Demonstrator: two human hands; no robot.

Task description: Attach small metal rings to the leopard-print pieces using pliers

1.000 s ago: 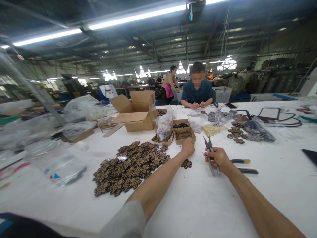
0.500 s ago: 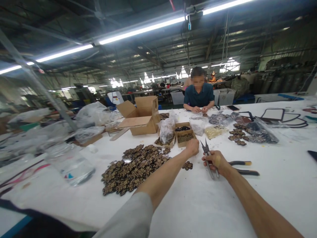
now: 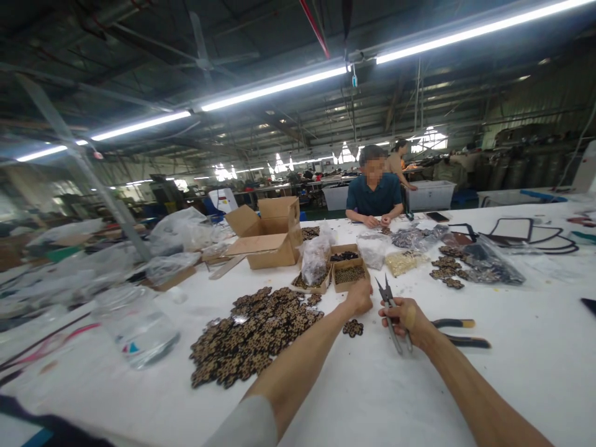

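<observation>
Pliers (image 3: 386, 297), grasped by the handles in my right hand (image 3: 410, 316), point up and away from me, their tips slightly parted. My left hand (image 3: 360, 299) is curled at the near edge of a tray (image 3: 343, 288) of small brass-coloured bits (image 3: 349, 274); whether the fingers pinch one, I cannot tell. One patch (image 3: 352, 328) lies flat on the table (image 3: 354, 403), just on the near side of my left hand; a pile (image 3: 251, 338) of similar patches spreads to the left of it, beside my forearm. Black handles (image 3: 468, 342) of another tool lie just right of my right wrist. Likely faults, in my judgement: a knuckle pushing the tray wall could spill the bits; a loose pinch could drop any small piece; the open tips could jab my left fingers if the hands closed together; a sideways sweep of my left forearm could scatter the pile; and my right wrist could snag the handles.
</observation>
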